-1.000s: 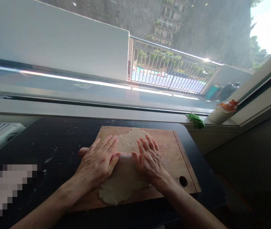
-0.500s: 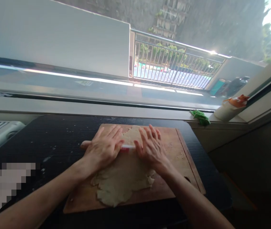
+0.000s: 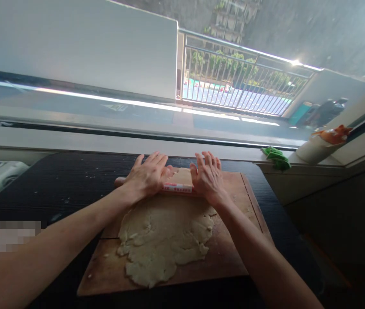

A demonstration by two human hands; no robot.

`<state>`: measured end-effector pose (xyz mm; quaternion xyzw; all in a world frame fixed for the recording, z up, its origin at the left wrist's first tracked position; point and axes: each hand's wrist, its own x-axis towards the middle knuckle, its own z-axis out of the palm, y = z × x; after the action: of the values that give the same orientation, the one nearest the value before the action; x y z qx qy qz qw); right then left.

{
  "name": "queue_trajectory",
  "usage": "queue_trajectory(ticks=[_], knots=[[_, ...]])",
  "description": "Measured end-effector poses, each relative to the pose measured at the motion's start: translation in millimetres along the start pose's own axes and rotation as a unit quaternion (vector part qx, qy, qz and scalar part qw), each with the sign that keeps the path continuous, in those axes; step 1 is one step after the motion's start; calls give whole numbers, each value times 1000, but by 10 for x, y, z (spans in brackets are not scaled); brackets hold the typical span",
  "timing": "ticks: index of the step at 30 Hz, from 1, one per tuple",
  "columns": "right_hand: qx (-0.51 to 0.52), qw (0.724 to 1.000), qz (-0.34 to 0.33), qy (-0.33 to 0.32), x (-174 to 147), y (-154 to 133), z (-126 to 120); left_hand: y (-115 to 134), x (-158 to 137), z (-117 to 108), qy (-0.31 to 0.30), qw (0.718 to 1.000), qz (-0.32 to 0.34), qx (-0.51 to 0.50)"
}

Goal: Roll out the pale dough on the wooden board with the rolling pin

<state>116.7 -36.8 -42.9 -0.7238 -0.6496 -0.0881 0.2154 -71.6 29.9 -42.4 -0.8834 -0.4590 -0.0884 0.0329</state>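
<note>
A wooden rolling pin (image 3: 179, 187), with a red and white label at its middle, lies across the far part of a flattened sheet of dough (image 3: 166, 234). The dough has ragged edges and rests on a wooden cutting board (image 3: 105, 270). My left hand (image 3: 148, 175) presses on the left part of the pin, palm down and fingers stretched forward. On the right part of the pin lies my right hand (image 3: 208, 177), also open, its fingers extended and raised. Both hands cover much of the pin; its left end sticks out beyond my left hand.
The board stands on a black table (image 3: 76, 171) marked with pale specks. A green cloth (image 3: 277, 159) and a white container (image 3: 314, 148) with an orange top sit on the windowsill by the large window. At the left is a white slatted appliance (image 3: 0, 178).
Both hands have rolled the pin away from me toward the board's far edge, turning its label into fuller view. More of the dough's near part now shows. The camera view has shifted slightly.
</note>
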Motion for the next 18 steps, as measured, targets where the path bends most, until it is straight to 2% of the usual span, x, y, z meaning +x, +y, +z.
queue_trajectory(ticks=[2, 3, 6, 8, 9, 11, 13, 15, 18], knots=[[-7, 999, 45, -24, 202, 48, 54, -8, 203, 3, -23, 999, -32, -6], [-5, 998, 51, -41, 210, 53, 56, -13, 211, 0, -37, 999, -36, -8], [13, 996, -1, -83, -87, 8, -12, -30, -83, -9, -59, 998, 11, -2], [15, 995, -47, -88, -270, -12, -53, -35, -268, -9, -47, 996, 69, 6], [12, 995, -51, -85, -272, -3, -52, -37, -271, -6, -38, 997, 73, 8], [0, 997, -23, -79, -82, 51, 3, -46, -78, 7, -39, 999, 38, 8], [-22, 996, 43, -70, 219, 119, 91, -60, 237, 23, -46, 999, -14, -1], [-31, 994, 74, -70, 383, 143, 136, -75, 422, 24, -53, 998, -41, -8], [-8, 998, 23, -60, 145, 60, 76, -90, 226, 13, -63, 998, -10, -17]])
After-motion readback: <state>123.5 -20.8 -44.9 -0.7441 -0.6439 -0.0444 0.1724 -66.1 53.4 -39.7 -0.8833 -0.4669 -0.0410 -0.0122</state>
